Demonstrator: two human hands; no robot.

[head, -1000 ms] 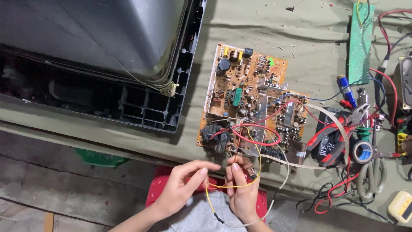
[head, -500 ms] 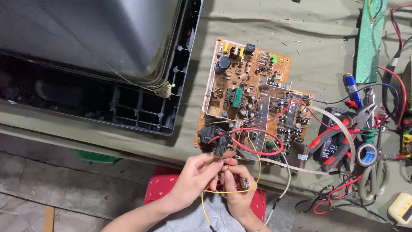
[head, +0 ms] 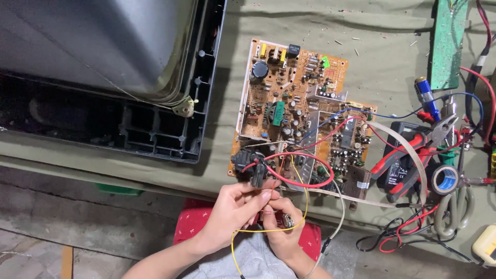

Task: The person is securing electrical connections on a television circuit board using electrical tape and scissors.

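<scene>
My left hand point(head: 233, 212) and my right hand point(head: 280, 227) meet just below the near edge of an orange circuit board point(head: 299, 113) lying on a green cloth. My left fingers pinch a thin red wire point(head: 302, 183) near a black part point(head: 257, 173) at the board's lower left corner. My right hand grips a small metal-ended piece point(head: 288, 221) from which a yellow wire point(head: 268, 231) loops out. The two hands touch each other.
An old television housing point(head: 155, 129) with its grey tube lies at the left. At the right are red-handled pliers point(head: 413, 155), a roll of blue tape point(head: 445, 179), a green board point(head: 448, 46), a blue cylinder point(head: 427, 98) and tangled wires point(head: 408, 237). A red stool point(head: 191, 227) is below.
My hands have drawn together and moved up toward the board's near edge. The yellow wire loop has shifted with them. The view has moved slightly.
</scene>
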